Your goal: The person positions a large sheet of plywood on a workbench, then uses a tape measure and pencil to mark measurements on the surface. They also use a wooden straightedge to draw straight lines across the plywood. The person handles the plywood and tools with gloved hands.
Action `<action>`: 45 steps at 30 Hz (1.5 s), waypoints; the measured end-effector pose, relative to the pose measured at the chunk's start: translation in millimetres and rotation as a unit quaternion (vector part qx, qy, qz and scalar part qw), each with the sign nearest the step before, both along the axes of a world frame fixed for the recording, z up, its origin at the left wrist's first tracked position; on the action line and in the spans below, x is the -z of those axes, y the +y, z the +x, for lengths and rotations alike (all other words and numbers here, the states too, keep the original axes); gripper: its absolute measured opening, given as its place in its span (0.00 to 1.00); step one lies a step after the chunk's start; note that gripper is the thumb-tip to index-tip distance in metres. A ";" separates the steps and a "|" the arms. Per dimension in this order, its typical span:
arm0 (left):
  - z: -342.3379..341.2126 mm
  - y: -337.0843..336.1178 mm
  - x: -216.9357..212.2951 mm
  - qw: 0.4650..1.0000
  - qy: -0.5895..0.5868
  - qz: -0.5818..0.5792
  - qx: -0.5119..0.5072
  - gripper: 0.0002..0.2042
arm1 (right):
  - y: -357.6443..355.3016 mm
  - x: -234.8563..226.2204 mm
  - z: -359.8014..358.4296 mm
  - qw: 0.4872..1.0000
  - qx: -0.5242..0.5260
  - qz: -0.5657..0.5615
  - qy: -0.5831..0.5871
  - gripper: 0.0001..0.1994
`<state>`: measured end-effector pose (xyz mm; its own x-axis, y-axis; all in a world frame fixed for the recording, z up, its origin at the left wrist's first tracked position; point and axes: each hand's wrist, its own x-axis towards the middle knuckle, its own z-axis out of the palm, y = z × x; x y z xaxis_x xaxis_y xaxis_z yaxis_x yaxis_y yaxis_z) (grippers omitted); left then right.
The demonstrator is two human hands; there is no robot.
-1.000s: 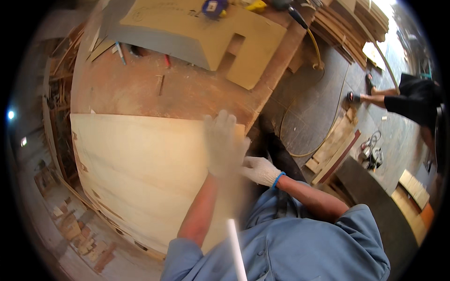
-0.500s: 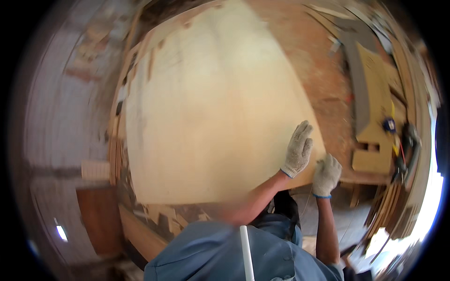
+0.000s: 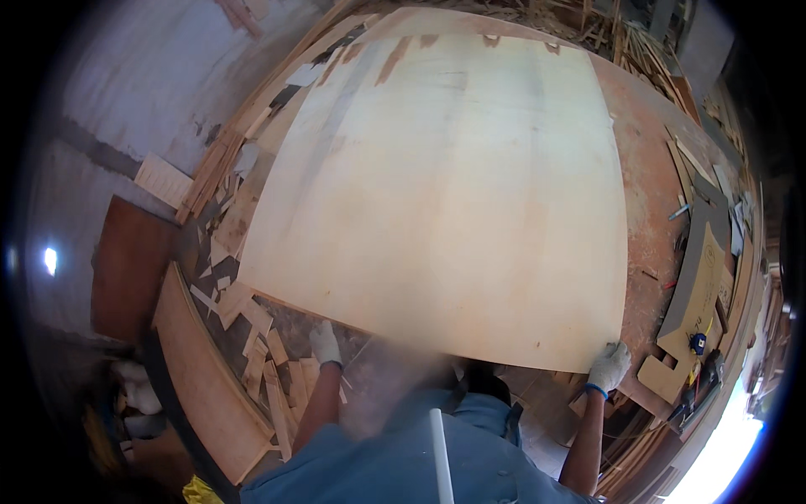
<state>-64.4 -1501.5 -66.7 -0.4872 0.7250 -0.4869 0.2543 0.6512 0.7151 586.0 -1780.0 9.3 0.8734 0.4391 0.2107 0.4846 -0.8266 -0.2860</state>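
A large pale plywood sheet (image 3: 453,202) lies across the worktable, with darker streaks and brown patches toward its far edge. My left hand (image 3: 326,343), in a whitish knitted glove, is at the sheet's near edge, left of the middle; its fingers are closed at the edge and partly hidden under it. At the near right corner my right hand (image 3: 610,365), gloved the same way with a blue cuff, grips the sheet's edge.
Wood offcuts (image 3: 273,361) lie below the sheet's near left edge. A curved wooden panel (image 3: 206,370) stands at the left. On the right are a cut cardboard piece (image 3: 693,294), a blue tape measure (image 3: 698,342) and a dark power tool (image 3: 712,370).
My left hand has gone from resting flat on the sheet's right side to its near left edge. My right hand stays by the right corner. The view has shifted.
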 end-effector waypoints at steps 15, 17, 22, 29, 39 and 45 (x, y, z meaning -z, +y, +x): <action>10.2 79.3 -9.2 0.899 -0.410 0.025 -0.150 0.24 | -2.5 5.7 -9.4 0.993 0.085 -0.084 0.000 0.11; -54.9 111.5 25.9 0.905 -0.408 0.046 -0.112 0.24 | -1.9 10.6 -39.0 0.992 0.084 -0.093 0.020 0.11; -86.3 142.1 16.5 0.908 -0.392 0.007 -0.149 0.25 | -4.9 15.5 -102.3 0.987 0.119 -0.076 0.082 0.11; -108.3 145.5 18.5 0.930 -0.354 0.040 -0.087 0.24 | 4.0 22.5 -115.7 0.982 0.075 -0.120 0.126 0.11; -85.6 136.5 16.9 0.917 -0.374 0.088 -0.104 0.24 | -5.3 29.7 -130.3 0.973 0.129 -0.077 0.176 0.17; -189.1 174.7 30.1 0.862 -0.501 0.047 -0.053 0.23 | -54.5 45.6 -279.9 0.897 0.276 0.131 0.320 0.34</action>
<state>-253.4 -1326.8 -96.8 0.0781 0.7619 -0.6430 -0.5796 0.5595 0.5925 306.1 -1834.4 -36.3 0.9209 -0.0891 -0.3794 -0.3112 -0.7541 -0.5784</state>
